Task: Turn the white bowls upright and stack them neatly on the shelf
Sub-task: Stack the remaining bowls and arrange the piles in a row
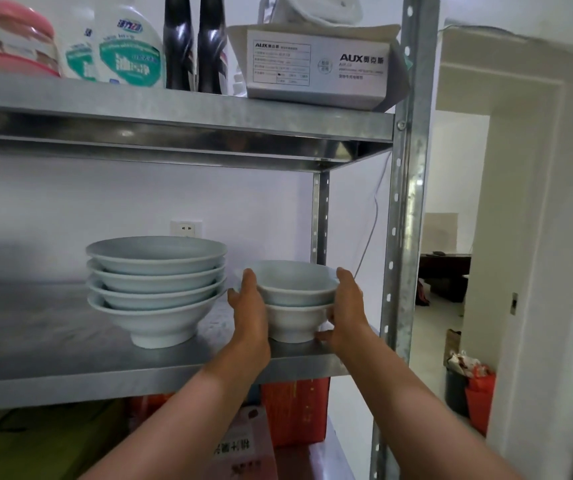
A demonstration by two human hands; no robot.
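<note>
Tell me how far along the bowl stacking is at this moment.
Nearly finished. Done: four large bowls stand upright in one stack on the shelf. In hand: the left hand and right hand cup a stack of two smaller bowls, also upright, resting on the shelf. Left: letting go, perhaps nudging it straight. No overturned bowl shows.

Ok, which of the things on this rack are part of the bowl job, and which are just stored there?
Part of the job:
- stack of four large white bowls, upright
- stack of two smaller white bowls, upright
- left hand and right hand, one on each side of the smaller stack
- middle shelf

Just stored:
- detergent bottles
- pink containers
- AUX box
- red box
</note>
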